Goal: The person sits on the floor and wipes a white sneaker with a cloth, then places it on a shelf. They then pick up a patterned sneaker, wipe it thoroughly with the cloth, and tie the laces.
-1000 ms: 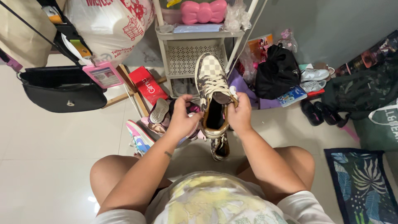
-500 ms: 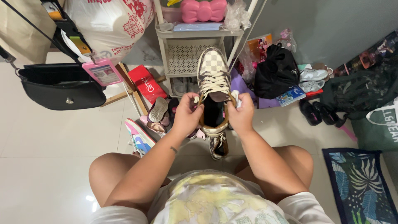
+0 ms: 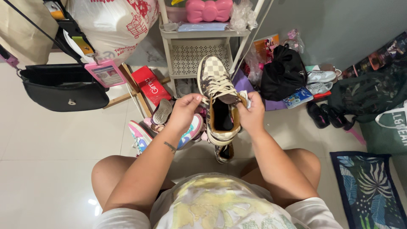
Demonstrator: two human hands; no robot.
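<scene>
1. Checkered high-top sneaker (image 3: 218,99) is hovering at frame centre, toe pointing up; looks light, with a soft, floppy collar.
2. Left hand (image 3: 183,112) is pinching a lace end; right hand (image 3: 253,116) is gripping the collar, the best hold.
3. Its mate (image 3: 224,152) is lying on the floor just below.

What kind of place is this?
Likely a home entryway or storage corner: white shelf rack, shoes on the tiled floor, hanging black handbag. Both hands hold a checkered sneaker.

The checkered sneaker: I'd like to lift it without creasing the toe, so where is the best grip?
On the checkered sneaker, grip the collar rim from both sides, as the left hand and right hand do. The opening faces the person, so the stiff rim is probably easiest to pinch.
</scene>
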